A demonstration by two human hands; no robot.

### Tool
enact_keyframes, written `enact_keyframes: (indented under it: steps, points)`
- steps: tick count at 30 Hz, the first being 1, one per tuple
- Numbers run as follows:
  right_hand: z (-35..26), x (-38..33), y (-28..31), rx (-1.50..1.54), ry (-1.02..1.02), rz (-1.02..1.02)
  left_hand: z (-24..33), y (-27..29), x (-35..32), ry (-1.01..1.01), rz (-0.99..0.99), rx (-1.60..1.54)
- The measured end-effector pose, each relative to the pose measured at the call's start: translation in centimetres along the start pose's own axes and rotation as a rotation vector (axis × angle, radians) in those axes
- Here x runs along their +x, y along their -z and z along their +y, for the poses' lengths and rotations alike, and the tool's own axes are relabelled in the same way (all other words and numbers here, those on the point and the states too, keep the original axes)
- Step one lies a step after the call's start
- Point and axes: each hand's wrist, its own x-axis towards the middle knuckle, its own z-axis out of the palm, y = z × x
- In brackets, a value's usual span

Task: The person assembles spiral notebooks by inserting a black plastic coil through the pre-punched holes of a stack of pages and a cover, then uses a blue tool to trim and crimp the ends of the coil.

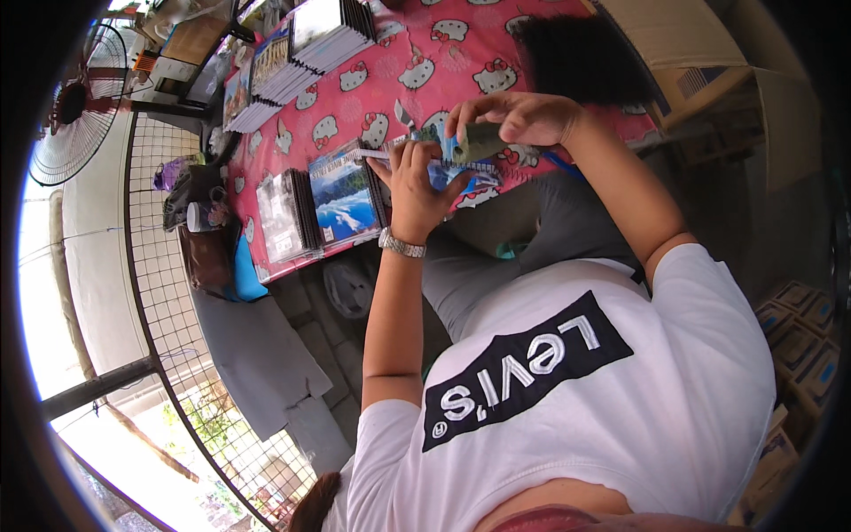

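Observation:
A spiral notebook (483,167) with a blue picture cover lies at the near edge of the table, its coil along one side. My left hand (418,182), a metal watch on its wrist, grips it from the left, thumb apart from the bent fingers. A greenish sheet (481,142) curls up from the notebook beneath my right hand (527,120), whose thumb and fingers bend around it. The exact fingertip contact is partly hidden. Left of my left hand are a notebook with a blue water-scene cover (341,202) and a stack of grey-covered notebooks (285,213).
The table has a pink cartoon-cat cloth (341,111). Stacked spiral notebooks (310,44) stand at its far left. A small bladed tool (403,115) lies beyond my left hand. A black furry piece (581,58) and a cardboard box (700,84) are at right; a fan (80,105) stands left.

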Motion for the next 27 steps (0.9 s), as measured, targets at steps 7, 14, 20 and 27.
enact_keyframes:
  steps: [7,14,20,27]
  points:
    - [-0.9,0.5,-0.4,0.072,0.179,-0.219,-0.2,-0.1,0.3,-0.018,-0.007,0.06]
    - [-1.0,2.4,0.2,-0.155,-0.046,-0.065,-4.1,1.9,1.0,-0.059,0.026,0.007]
    - [-0.6,3.5,-0.1,-0.07,0.029,-0.11,-4.1,1.0,0.8,-0.068,0.061,-0.032]
    - [-0.4,3.5,-0.7,0.005,0.091,-0.195,-4.1,1.2,0.1,-0.06,0.08,-0.045]
